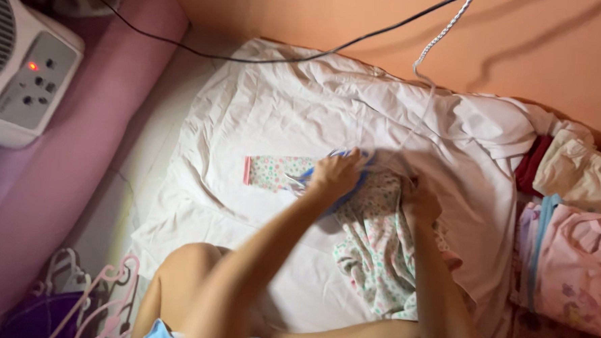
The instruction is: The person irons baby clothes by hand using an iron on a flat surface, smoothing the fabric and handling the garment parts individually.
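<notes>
while the left hand (336,174) curled its fingers (346,165) closed around the handle of a blue and white clothes iron (332,180), the iron sat flat on a floral-print garment (371,243), with its tip pointing toward the pink-edged sleeve (268,171) that stretched out beyond the knuckles. the right hand (421,200) lay just beside the iron, pressed down on the bunched cloth; its fingers were blurred and partly sunk into the folds, so i could not tell whether they pinched the fabric or only held it flat. under both hands the garment spread back toward the person's wrists and knees. beneath it lay a crumpled white sheet (282,114) covering the floor. a white braided cord (436,43) ran up from the iron, past the fingers, and away over the orange wall (361,13), with a black cable (251,57) crossing the far edge of the sheet. well beyond the right hand sat a pile of folded clothes (570,268) in pink and cream. far out past the left hand stood a white fan heater (21,62) with a red light, and nearer the person's knee lay pink plastic hangers (109,292).
</notes>
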